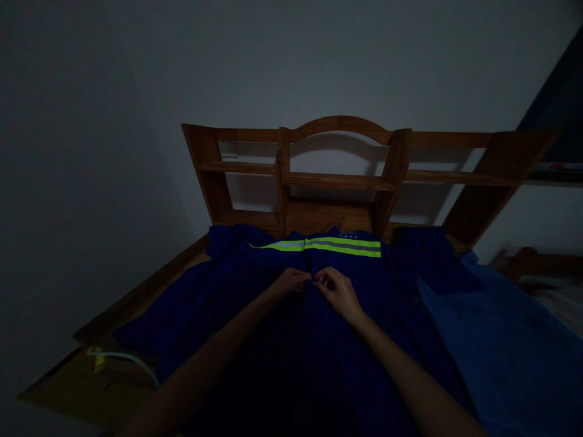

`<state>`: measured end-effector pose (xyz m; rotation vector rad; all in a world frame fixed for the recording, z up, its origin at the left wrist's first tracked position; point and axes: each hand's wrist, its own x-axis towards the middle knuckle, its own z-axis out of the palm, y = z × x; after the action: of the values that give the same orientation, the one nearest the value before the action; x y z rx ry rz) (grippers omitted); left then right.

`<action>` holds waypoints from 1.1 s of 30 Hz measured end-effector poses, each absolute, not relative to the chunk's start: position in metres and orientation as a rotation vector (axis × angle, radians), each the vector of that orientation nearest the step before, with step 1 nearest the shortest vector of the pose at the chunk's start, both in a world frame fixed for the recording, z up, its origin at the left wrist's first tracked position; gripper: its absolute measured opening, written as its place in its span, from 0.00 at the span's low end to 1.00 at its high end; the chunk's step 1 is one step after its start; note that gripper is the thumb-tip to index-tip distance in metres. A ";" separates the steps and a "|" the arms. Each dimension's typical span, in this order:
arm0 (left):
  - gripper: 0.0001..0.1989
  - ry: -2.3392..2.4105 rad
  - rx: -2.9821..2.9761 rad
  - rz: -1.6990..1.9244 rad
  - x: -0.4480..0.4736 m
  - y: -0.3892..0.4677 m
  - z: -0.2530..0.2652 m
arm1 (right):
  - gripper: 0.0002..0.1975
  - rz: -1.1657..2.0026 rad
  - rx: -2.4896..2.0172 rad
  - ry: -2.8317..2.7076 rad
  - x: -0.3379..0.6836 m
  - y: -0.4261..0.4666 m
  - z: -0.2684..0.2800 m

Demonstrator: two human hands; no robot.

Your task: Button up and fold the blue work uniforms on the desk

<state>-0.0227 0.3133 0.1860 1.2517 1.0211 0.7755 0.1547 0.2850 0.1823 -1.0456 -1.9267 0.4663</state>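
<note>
A dark blue work jacket (pixel 364 285) lies spread out in front of me, its sleeves out to both sides. A yellow-green and grey reflective stripe (pixel 342 245) crosses its chest, split at the front opening. Just below the stripe, my left hand (pixel 292 280) pinches the jacket's front edge. My right hand (pixel 336 291) meets it there, thumb and fingers closed on the same edge. The fingertips nearly touch. Any button or fastener between them is too small and dark to make out.
Behind the jacket, a wooden shelf unit (pixel 337 181) stands against the grey wall (pixel 136 91). Lighter blue cloth (pixel 505 340) lies at the right. At lower left are a pale curved strip (pixel 132 357) and a small yellow object (pixel 98 360). The room is dim.
</note>
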 end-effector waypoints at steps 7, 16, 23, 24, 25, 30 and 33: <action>0.21 1.008 1.232 0.782 -0.025 0.317 0.180 | 0.05 0.454 -1.035 -1.951 0.154 0.283 0.183; 0.16 0.876 1.252 0.785 -0.027 0.320 0.174 | 0.07 0.454 -1.055 -1.891 0.153 0.283 0.184; 0.18 0.940 1.251 0.798 -0.025 0.315 0.183 | 0.09 0.484 -1.090 -1.829 0.154 0.286 0.183; 0.18 0.929 1.247 0.809 -0.025 0.314 0.184 | 0.10 0.485 -1.091 -1.824 0.155 0.286 0.183; 0.18 0.919 1.244 0.822 -0.025 0.313 0.185 | 0.10 0.485 -1.090 -1.822 0.155 0.286 0.182; 0.17 0.928 1.225 0.820 -0.025 0.313 0.184 | 0.09 0.480 -1.067 -1.830 0.155 0.288 0.181; 0.16 0.909 1.232 0.827 -0.026 0.316 0.180 | 0.08 0.481 -1.066 -1.824 0.155 0.289 0.179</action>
<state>-0.0255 0.3159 0.1798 1.2317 0.9088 0.8274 0.1554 0.2886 0.1794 -1.0660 -1.8241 0.4807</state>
